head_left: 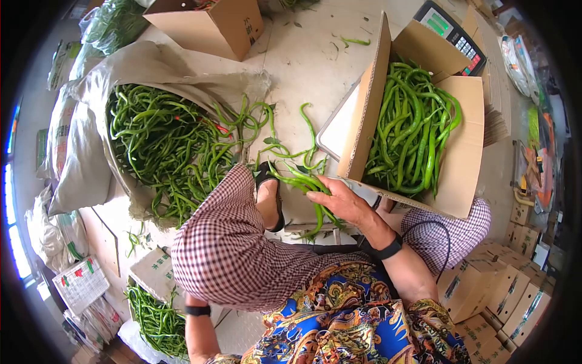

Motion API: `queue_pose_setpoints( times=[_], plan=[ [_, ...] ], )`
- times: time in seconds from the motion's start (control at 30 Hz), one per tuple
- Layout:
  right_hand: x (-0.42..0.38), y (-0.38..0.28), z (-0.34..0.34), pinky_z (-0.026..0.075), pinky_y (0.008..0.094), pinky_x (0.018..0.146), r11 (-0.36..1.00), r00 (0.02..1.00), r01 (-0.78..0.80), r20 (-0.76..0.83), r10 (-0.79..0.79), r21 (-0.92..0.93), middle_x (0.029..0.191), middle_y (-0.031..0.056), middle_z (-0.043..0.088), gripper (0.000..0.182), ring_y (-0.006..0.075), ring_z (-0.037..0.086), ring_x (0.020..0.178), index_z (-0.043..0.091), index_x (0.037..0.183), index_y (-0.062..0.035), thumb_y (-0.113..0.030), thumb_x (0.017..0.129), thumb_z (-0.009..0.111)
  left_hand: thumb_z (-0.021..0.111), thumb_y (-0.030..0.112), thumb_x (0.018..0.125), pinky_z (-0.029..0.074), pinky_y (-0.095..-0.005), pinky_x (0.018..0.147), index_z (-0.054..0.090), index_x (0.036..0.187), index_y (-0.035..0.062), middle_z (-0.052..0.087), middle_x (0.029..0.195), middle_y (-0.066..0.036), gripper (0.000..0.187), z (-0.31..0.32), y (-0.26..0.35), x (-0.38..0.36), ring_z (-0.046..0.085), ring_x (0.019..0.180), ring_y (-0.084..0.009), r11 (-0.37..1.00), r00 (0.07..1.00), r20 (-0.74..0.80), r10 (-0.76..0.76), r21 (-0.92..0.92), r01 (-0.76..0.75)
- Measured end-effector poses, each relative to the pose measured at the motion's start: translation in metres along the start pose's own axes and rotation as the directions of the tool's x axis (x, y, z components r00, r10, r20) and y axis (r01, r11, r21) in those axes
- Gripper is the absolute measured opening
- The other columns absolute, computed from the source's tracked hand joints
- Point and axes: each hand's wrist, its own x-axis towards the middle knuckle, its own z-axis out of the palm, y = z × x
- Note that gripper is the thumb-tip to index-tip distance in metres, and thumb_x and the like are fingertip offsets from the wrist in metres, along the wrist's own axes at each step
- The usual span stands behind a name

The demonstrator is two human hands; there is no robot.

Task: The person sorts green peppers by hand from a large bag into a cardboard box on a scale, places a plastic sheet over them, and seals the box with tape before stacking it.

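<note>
My right hand is closed round a small bunch of long green chili peppers, in front of the stool between my knees. Just beyond it, an open cardboard box holds a heap of long green peppers. My left hand is mostly hidden behind my checked trouser leg, so its fingers do not show; near it is a lower container of green peppers. At the left, a big woven sack lies open with a pile of green peppers, a few of them red, spilling out.
A digital scale display stands behind the box, and the scale's platform shows beside it. Another cardboard box is at the back. Loose peppers and leaves lie on the floor. Stacked cartons fill the right side.
</note>
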Motion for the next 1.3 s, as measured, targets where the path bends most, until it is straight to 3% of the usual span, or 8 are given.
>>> queue_pose_setpoints(
  times=[0.17, 0.33, 0.57, 0.67, 0.93, 1.07, 1.2, 1.3],
  plan=[
    [-0.043, -0.09, 0.007, 0.046, 0.0232, 0.075, 0.878, 0.983, -0.037, 0.178, -0.055, 0.478, 0.095, 0.0009, 0.062, 0.036, 0.0083, 0.057, 0.084, 0.058, 0.125, -0.0004, -0.024, 0.097, 0.059, 0.054, 0.015, 0.097, 0.043, -0.0209, 0.063, 0.059, 0.118, -0.0008, 0.061, 0.089, -0.004, 0.027, -0.012, 0.146, -0.095, 0.053, 0.074, -0.0078, 0.773, 0.775, -0.426, 0.466, -0.23, -0.591],
    [-0.055, -0.119, 0.008, 0.039, 0.0195, 0.055, 0.827, 0.994, 0.024, 0.076, -0.081, 0.561, 0.076, -0.0017, 0.062, 0.018, 0.0051, 0.053, 0.062, 0.066, 0.097, -0.0056, -0.023, 0.094, 0.066, 0.056, 0.006, 0.091, 0.05, -0.0259, 0.068, 0.062, 0.111, -0.0036, 0.064, 0.093, -0.007, 0.023, 0.085, 0.185, -0.143, 0.063, 0.08, -0.0141, 0.899, 0.869, 0.23, 0.437, -0.095, -0.427],
    [-0.085, -0.125, 0.022, 0.04, 0.0182, 0.052, 0.91, 0.998, 0.061, 0.006, -0.069, 0.409, 0.075, -0.0049, 0.063, 0.029, 0.003, 0.054, 0.059, 0.067, 0.112, -0.006, -0.025, 0.09, 0.071, 0.063, 0.02, 0.095, 0.052, -0.0285, 0.077, 0.052, 0.127, -0.0041, 0.064, 0.101, -0.009, 0.042, 0.185, 0.146, -0.101, 0.062, 0.088, -0.0154, 0.915, 0.775, 0.496, 0.393, -0.125, -0.384],
    [-0.089, -0.123, 0.028, 0.046, 0.0194, 0.056, 0.914, 0.991, 0.024, 0.109, -0.074, 0.406, 0.084, -0.0024, 0.066, 0.026, 0.0055, 0.06, 0.066, 0.067, 0.109, -0.0039, -0.022, 0.092, 0.069, 0.056, 0.02, 0.099, 0.053, -0.0256, 0.054, 0.059, 0.118, -0.0039, 0.066, 0.1, -0.011, 0.031, 0.198, 0.146, -0.108, 0.065, 0.074, -0.0157, 0.905, 0.872, 0.451, 0.189, -0.424, 0.023],
    [-0.088, -0.116, 0.006, 0.046, 0.019, 0.052, 0.846, 0.992, -0.112, 0.106, 0.066, 0.522, 0.087, 0.0028, 0.067, 0.027, 0.009, 0.063, 0.068, 0.064, 0.11, -0.0027, -0.025, 0.095, 0.064, 0.049, 0.023, 0.103, 0.056, -0.0418, 0.085, 0.052, 0.124, -0.0044, 0.066, 0.106, -0.017, 0.035, 0.169, 0.143, -0.096, 0.066, 0.093, -0.0259, 0.73, 0.955, 0.133, 0.266, -0.674, -0.11],
    [-0.085, -0.115, -0.009, 0.044, 0.0199, 0.053, 0.737, 0.998, -0.055, 0.032, 0.045, 0.674, 0.081, 0.0001, 0.063, 0.022, 0.0072, 0.059, 0.066, 0.064, 0.107, -0.0041, -0.024, 0.095, 0.064, 0.049, 0.02, 0.102, 0.047, -0.0254, 0.059, 0.057, 0.117, -0.0007, 0.056, 0.075, -0.004, 0.026, 0.126, 0.148, -0.111, 0.052, 0.061, -0.0108, 0.581, 0.962, 0.013, 0.274, -0.799, -0.155],
    [-0.075, -0.116, 0.005, 0.045, 0.019, 0.054, 0.671, 0.998, -0.049, 0.013, 0.058, 0.74, 0.087, 0.0016, 0.063, 0.022, 0.0077, 0.059, 0.071, 0.063, 0.109, -0.0054, -0.024, 0.096, 0.063, 0.063, 0.017, 0.094, 0.036, -0.0216, 0.052, 0.066, 0.105, 0.0005, 0.051, 0.067, 0.003, 0.02, 0.133, 0.146, -0.145, 0.043, 0.057, -0.0042, 0.981, 0.931, 0.323, 0.168, -0.145, -0.127],
    [-0.074, -0.127, 0.016, 0.047, 0.0202, 0.058, 0.688, 0.998, -0.018, -0.034, 0.061, 0.725, 0.09, 0.0032, 0.065, 0.025, 0.0087, 0.06, 0.073, 0.062, 0.11, -0.0049, -0.026, 0.096, 0.063, 0.066, 0.016, 0.091, 0.046, -0.0214, 0.071, 0.065, 0.1, 0.0016, 0.06, 0.08, 0.0, 0.017, 0.154, 0.107, -0.13, 0.058, 0.08, -0.0092, 0.877, 0.815, 0.43, 0.388, 0.101, -0.471]
  ],
)
